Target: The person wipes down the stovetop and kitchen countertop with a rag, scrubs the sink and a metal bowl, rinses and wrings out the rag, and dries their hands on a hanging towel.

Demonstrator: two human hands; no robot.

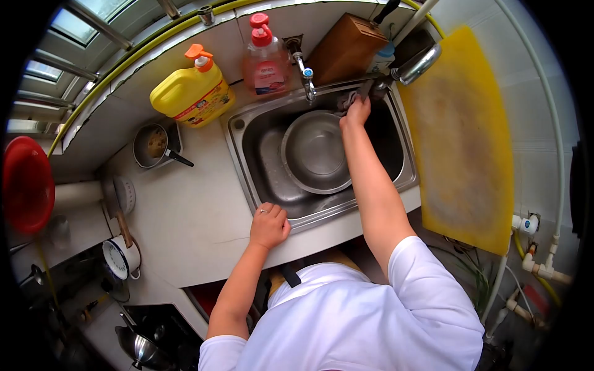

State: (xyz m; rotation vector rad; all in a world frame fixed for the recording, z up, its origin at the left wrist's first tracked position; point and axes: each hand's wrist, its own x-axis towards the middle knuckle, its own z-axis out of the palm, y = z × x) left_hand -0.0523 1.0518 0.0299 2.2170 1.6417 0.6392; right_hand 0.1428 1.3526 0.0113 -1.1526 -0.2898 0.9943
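My right hand (pixel 357 112) reaches into the back right corner of the steel sink (pixel 238 170), fingers closed on a crumpled greyish cloth (pixel 348 102). A dark, flat shape beside those fingers is too unclear to name. Under my right forearm, a round metal basin (pixel 314 151) sits in the sink, its right side partly covered by the arm. My left hand (pixel 270 224), with a ring on one finger, rests curled at the sink's front left rim, and nothing shows in it. The faucet (pixel 307 75) is mounted behind the basin.
Behind the sink stand a yellow pump jug (pixel 195 93), a pink soap bottle (pixel 266 65) and a wooden knife block (pixel 346 46). A small pan (pixel 151 145) is on the left counter (pixel 192 204). A yellow board (pixel 461 142) leans upright at the right.
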